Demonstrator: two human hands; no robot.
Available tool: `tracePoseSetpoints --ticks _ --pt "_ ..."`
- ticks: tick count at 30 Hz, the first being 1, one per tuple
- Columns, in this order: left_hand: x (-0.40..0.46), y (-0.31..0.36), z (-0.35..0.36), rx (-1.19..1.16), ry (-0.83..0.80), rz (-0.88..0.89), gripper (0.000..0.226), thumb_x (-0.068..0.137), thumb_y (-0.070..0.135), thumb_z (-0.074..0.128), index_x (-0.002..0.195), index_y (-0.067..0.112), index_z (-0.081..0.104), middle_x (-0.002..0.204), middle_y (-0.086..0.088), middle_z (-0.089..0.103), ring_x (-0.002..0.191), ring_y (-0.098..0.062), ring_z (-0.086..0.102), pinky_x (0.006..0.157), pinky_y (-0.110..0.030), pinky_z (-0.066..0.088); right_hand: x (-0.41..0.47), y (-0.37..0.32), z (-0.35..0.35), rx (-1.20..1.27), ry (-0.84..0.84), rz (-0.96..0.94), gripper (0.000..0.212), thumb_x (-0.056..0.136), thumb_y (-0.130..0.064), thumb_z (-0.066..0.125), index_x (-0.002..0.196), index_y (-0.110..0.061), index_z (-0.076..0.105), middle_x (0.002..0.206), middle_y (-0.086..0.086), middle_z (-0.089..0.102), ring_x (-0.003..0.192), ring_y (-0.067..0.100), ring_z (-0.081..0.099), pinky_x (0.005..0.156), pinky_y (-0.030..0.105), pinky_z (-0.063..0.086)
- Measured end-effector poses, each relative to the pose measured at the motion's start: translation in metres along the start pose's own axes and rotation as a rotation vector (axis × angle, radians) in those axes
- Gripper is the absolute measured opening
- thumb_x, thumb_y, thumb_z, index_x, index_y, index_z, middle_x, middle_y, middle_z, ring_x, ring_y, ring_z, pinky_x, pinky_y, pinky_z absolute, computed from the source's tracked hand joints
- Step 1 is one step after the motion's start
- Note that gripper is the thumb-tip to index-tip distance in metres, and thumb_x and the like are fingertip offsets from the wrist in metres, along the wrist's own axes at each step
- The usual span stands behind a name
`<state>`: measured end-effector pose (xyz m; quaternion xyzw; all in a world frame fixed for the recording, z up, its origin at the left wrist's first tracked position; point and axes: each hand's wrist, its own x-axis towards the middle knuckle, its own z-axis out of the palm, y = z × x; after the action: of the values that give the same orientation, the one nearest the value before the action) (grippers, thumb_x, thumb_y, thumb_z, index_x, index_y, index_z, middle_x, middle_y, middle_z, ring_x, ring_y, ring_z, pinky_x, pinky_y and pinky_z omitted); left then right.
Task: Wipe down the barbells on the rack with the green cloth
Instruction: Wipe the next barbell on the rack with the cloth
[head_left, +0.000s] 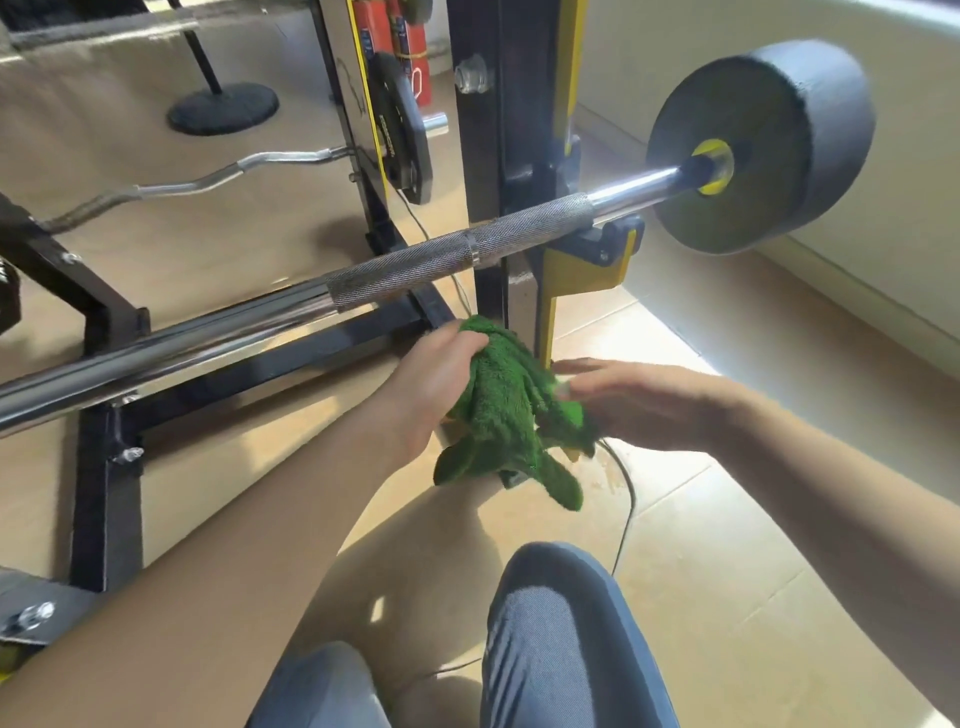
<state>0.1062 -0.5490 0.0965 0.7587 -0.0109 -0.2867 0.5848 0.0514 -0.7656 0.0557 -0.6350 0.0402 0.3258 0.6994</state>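
Power rack (511, 156): black uprights trimmed in yellow, standing on a tiled floor; its hook cradles the bar at a height the seated person can reach, which suits wiping along the shaft.

Barbell (395, 270): lies across the rack, long axis running from lower left, nearest the camera, up to the right. Its loaded end points to the upper right, where a dark weight plate (769, 140) with a yellow hub sits just outside the upright. The shaft is smooth chrome at the left and knurled nearer the hook.

Curl bar (208, 179): a second, wavy bar behind the first, running roughly left to right; a smaller plate (400, 130) hangs on a peg beside it.

Green cloth (511, 415): bunched terry, held in the air below the barbell and in front of the upright's foot, not touching any bar. Loose corners hang downward, so wiping appears not to be under way.

Left hand (434, 379): fingers curled over the cloth's upper fold, gripping it.

Right hand (639, 400): fingers nearly straight, tips at the cloth's right edge, probably gathering or refolding it; motion blur leaves a pinch uncertain.
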Motion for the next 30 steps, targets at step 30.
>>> tracePoseSetpoints --ticks 30 --pt "0.044 -0.003 0.024 -0.829 -0.031 -0.238 0.040 0.104 0.031 0.045 0.127 0.002 0.062 0.120 -0.017 0.069 0.108 -0.028 0.068 0.092 -0.041 0.056 0.032 0.088 0.034 1.349 0.580 -0.284 0.017 0.087 -0.006 0.065 0.104 -0.003 0.062 0.089 0.016 0.074 0.081 0.024 0.073 0.084 0.039 0.059"
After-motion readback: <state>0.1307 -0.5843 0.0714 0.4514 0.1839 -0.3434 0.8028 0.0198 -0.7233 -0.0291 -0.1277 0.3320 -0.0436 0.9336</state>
